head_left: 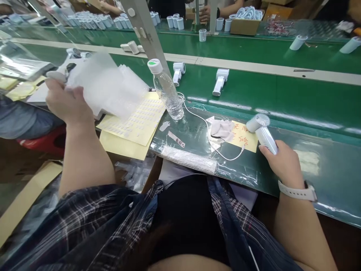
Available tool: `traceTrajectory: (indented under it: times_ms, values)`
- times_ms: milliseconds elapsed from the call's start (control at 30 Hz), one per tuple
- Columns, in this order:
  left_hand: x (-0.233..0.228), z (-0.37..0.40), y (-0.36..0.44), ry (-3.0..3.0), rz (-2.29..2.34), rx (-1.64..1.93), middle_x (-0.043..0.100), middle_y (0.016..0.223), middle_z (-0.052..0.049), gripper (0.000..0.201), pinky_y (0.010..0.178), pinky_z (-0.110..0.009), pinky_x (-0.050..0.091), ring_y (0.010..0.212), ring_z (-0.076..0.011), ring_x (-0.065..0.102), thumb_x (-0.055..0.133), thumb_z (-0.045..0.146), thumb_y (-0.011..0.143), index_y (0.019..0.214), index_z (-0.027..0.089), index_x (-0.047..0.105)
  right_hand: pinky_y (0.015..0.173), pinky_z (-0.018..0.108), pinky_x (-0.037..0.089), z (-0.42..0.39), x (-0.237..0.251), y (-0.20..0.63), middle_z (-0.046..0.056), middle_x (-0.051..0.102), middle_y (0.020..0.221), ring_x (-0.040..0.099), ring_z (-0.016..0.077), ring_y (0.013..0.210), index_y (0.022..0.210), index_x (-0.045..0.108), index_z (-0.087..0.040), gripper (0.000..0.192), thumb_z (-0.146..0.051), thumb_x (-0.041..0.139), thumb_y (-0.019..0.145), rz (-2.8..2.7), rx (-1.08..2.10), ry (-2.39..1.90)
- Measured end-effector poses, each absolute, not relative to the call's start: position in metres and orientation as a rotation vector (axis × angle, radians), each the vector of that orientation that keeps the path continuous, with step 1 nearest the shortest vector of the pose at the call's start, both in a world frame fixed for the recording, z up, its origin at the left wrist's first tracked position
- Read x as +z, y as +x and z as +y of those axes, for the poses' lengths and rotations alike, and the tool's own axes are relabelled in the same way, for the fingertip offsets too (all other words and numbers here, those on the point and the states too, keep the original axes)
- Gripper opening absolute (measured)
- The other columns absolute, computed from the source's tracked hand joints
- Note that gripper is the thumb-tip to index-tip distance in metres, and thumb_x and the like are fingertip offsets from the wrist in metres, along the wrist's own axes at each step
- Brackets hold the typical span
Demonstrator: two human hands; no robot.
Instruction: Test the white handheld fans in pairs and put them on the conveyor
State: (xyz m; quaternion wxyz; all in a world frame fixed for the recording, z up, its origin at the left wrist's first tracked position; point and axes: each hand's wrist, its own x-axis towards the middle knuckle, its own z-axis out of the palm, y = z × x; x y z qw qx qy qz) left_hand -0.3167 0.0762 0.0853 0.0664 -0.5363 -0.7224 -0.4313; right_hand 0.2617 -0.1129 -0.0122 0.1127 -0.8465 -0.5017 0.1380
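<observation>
- With our left hand (69, 103), fingers clamped, we hold a blurred translucent sheet (97, 81).
- Our right hand (284, 162) has its fingers around a white device's (266, 139) handle.

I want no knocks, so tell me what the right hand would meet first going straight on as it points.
Past the pale-blue plastic handheld device it holds, the right hand would probably first meet the nearer pale T-shaped device lying on the green surface; height and depth are unclear.
</observation>
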Motion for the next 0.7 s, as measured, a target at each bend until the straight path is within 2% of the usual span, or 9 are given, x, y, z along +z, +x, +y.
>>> traceTrajectory:
  times_ms: [67, 133, 200, 267, 300, 400, 467, 600, 700]
  values:
    - [0.097, 0.062, -0.275, -1.501, -2.137, -1.24, 0.039, 0.086, 0.002, 0.042, 0.105, -0.05, 0.04, 0.084, -0.0183, 0.035, 0.074, 0.034, 0.081, 0.082, 0.028, 0.033, 0.065, 0.036, 0.038, -0.122, -0.006, 0.253, 0.009, 0.065, 0.083, 0.056, 0.0258, 0.073, 0.092, 0.061, -0.023, 0.041, -0.063, 0.057, 0.087, -1.411, 0.496, -2.306]
    - [0.097, 0.041, -0.212, -1.71, -2.158, -1.093, 0.047, 0.083, 0.002, 0.033, 0.093, -0.04, 0.044, 0.077, -0.0168, 0.039, 0.077, 0.036, 0.084, 0.088, 0.026, 0.045, 0.063, 0.034, 0.038, -0.13, 0.002, 0.243, 0.006, 0.064, 0.079, 0.055, 0.024, 0.07, 0.094, 0.064, -0.023, 0.047, -0.068, 0.058, 0.085, -1.382, 0.581, -2.137]
    - [0.084, 0.019, -0.139, -2.134, -2.181, -0.908, 0.058, 0.09, -0.001, 0.019, 0.087, -0.036, 0.046, 0.079, -0.0169, 0.048, 0.069, 0.032, 0.096, 0.1, 0.022, 0.054, 0.061, 0.032, 0.037, -0.137, 0.009, 0.229, 0.004, 0.062, 0.076, 0.054, 0.0225, 0.067, 0.094, 0.065, -0.023, 0.05, -0.071, 0.06, 0.086, -1.408, 0.622, -2.028]
    - [0.059, 0.0, -0.073, -2.515, -2.072, -0.738, 0.066, 0.097, -0.002, 0.013, 0.085, -0.031, 0.049, 0.086, -0.0166, 0.059, 0.062, 0.033, 0.103, 0.105, 0.02, 0.062, 0.06, 0.032, 0.037, -0.142, 0.013, 0.217, 0.004, 0.061, 0.075, 0.055, 0.0222, 0.067, 0.092, 0.066, -0.023, 0.049, -0.071, 0.06, 0.088, -1.491, 0.554, -1.964]
    - [0.045, -0.008, -0.047, -2.783, -1.949, -0.569, 0.069, 0.107, -0.005, 0.017, 0.087, -0.031, 0.051, 0.094, -0.0176, 0.063, 0.055, 0.031, 0.107, 0.113, 0.018, 0.065, 0.061, 0.033, 0.037, -0.145, 0.013, 0.212, 0.004, 0.061, 0.076, 0.056, 0.0225, 0.068, 0.092, 0.066, -0.022, 0.049, -0.071, 0.059, 0.091, -1.544, 0.478, -1.935]
    - [0.009, -0.02, -0.007, -3.226, -1.589, -0.184, 0.066, 0.128, -0.013, 0.031, 0.098, -0.033, 0.053, 0.109, -0.0207, 0.067, 0.052, 0.027, 0.108, 0.13, 0.014, 0.069, 0.067, 0.034, 0.041, -0.153, 0.007, 0.205, 0.006, 0.062, 0.083, 0.062, 0.0257, 0.078, 0.096, 0.065, -0.021, 0.046, -0.066, 0.056, 0.1, -1.712, 0.205, -1.831]
    - [-0.002, -0.023, -0.004, -3.302, -1.458, -0.104, 0.065, 0.128, -0.015, 0.033, 0.101, -0.035, 0.054, 0.112, -0.0227, 0.068, 0.051, 0.028, 0.108, 0.13, 0.015, 0.073, 0.071, 0.036, 0.044, -0.159, 0.0, 0.206, 0.008, 0.063, 0.088, 0.064, 0.0276, 0.085, 0.101, 0.065, -0.02, 0.043, -0.062, 0.055, 0.104, -1.8, 0.06, -1.777]
    - [-0.003, -0.024, -0.011, -3.376, -1.372, 0.02, 0.073, 0.117, -0.013, 0.039, 0.096, -0.037, 0.056, 0.111, -0.026, 0.072, 0.042, 0.029, 0.11, 0.125, 0.016, 0.076, 0.075, 0.037, 0.048, -0.165, -0.013, 0.208, 0.011, 0.066, 0.094, 0.064, 0.0293, 0.089, 0.113, 0.066, -0.017, 0.035, -0.051, 0.06, 0.106, -1.913, -0.09, -1.742]
    - [0.0, -0.026, -0.01, -3.382, -1.398, 0.072, 0.076, 0.124, -0.014, 0.039, 0.094, -0.038, 0.057, 0.115, -0.0283, 0.073, 0.04, 0.029, 0.111, 0.128, 0.014, 0.073, 0.08, 0.04, 0.051, -0.163, -0.018, 0.206, 0.013, 0.07, 0.101, 0.066, 0.0314, 0.096, 0.122, 0.066, -0.017, 0.032, -0.044, 0.062, 0.105, -1.967, -0.134, -1.7]
